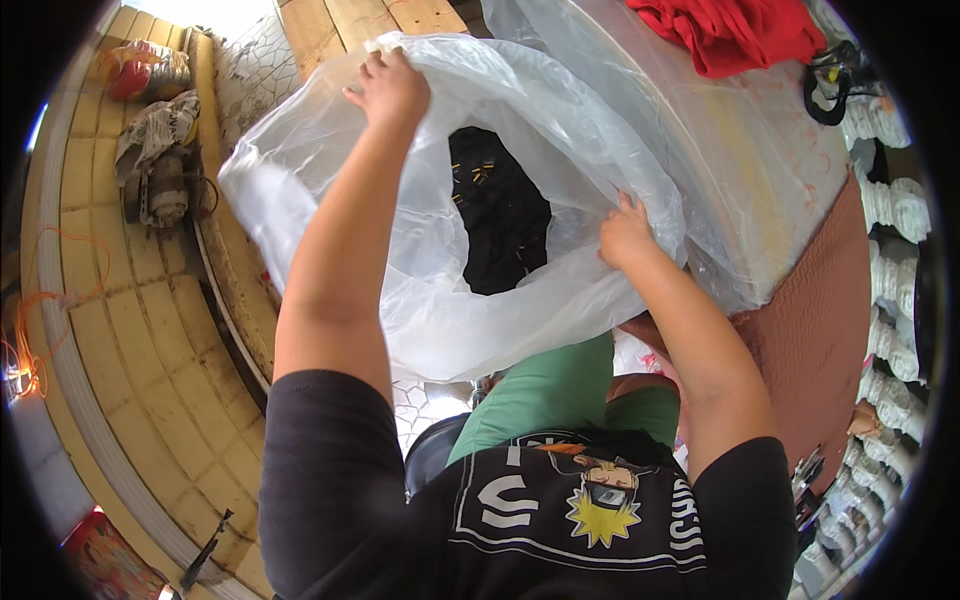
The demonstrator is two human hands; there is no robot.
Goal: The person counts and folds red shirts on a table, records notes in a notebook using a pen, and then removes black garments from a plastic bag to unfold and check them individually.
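Both arms reach forward to a large translucent plastic bag [560, 90], whose wide mouth faces me. At the far left of its rim, my left hand [388, 88] is closed on the plastic, fingers bent over the edge. My right hand [626, 236] grips the rim at the right side, thumb and fingers on the film. Through the mouth, black fabric pieces [500, 215] with small yellow marks show deep inside the bag. How far the fabric fills the bag is hidden by the plastic.
Red cloth [730, 35] lies on a plastic-covered surface [770, 180] at the far right. White bundles [900, 205] line the right side. A motor [163, 190] sits by the tiled wall [140, 330] on the left, near orange wires [40, 300]. Wooden boards [330, 30] stand behind the bag.
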